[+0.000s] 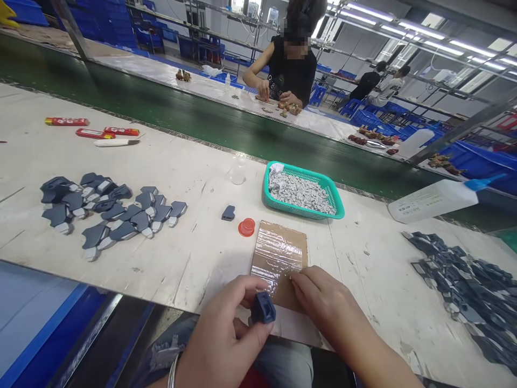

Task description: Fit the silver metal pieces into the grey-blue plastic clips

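Note:
My left hand (224, 331) grips a dark blue plastic part (263, 309) between thumb and fingers, its hollow side facing up, near the table's front edge. Just right of it, my right hand (329, 299) is closed in a pinch over a piece of cardboard (278, 245) wrapped in clear tape. Whatever sits between those fingertips is too small to name. Beyond the cardboard stands a green plastic basket (340, 207) full of small grey-white pieces (302, 191). A red round lid (246, 227) and a single dark blue part (228, 213) lie to the cardboard's left.
Dark blue parts with pale ends are heaped at left (129, 215) and right (464, 291). A white bottle with a blue tip (436, 200) lies at right. Red tubes (67, 122) and a brush (115, 143) are at far left. A person (293, 70) works across the green conveyor belt (194, 121).

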The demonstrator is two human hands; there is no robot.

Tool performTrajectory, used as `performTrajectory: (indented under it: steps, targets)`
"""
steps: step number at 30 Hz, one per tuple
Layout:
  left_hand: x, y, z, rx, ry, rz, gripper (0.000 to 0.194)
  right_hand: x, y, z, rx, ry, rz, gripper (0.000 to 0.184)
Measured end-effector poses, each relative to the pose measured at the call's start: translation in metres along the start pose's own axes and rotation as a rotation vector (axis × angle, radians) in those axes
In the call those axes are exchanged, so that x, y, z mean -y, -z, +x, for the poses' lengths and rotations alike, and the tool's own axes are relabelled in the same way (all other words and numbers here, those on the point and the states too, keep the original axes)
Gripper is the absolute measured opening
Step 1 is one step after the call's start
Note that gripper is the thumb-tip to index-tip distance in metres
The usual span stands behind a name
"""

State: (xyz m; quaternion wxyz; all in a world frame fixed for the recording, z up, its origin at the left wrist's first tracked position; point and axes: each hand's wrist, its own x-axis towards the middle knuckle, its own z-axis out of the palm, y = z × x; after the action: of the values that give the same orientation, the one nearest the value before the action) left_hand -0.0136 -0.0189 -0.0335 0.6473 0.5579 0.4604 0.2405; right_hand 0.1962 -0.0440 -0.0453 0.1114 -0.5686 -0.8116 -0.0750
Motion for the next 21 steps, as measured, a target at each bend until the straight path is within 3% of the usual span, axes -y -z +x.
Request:
performTrajectory:
  steps: [3,11,17,21]
  targets:
    - [0.0,-0.002,0.0,-0.047,0.029,-0.029,0.033,-0.001,0.001,-0.001,-0.022,-0.011,0.01,0.029]
    - [-0.004,-0.001,-0.001,0.003,0.043,-0.065,0.02,-0.002,0.007,-0.005,-0.09,-0.195,0.129,0.023]
    - [-0.002,-0.001,0.001,0.065,-0.002,-0.031,0.022,0.009,0.024,-0.001,0.026,-0.671,0.771,0.023]
    - [0.0,-0.001,0.001,0.089,-0.025,-0.048,0.028,0.023,0.038,0.002,0.039,-0.651,1.002,0.018]
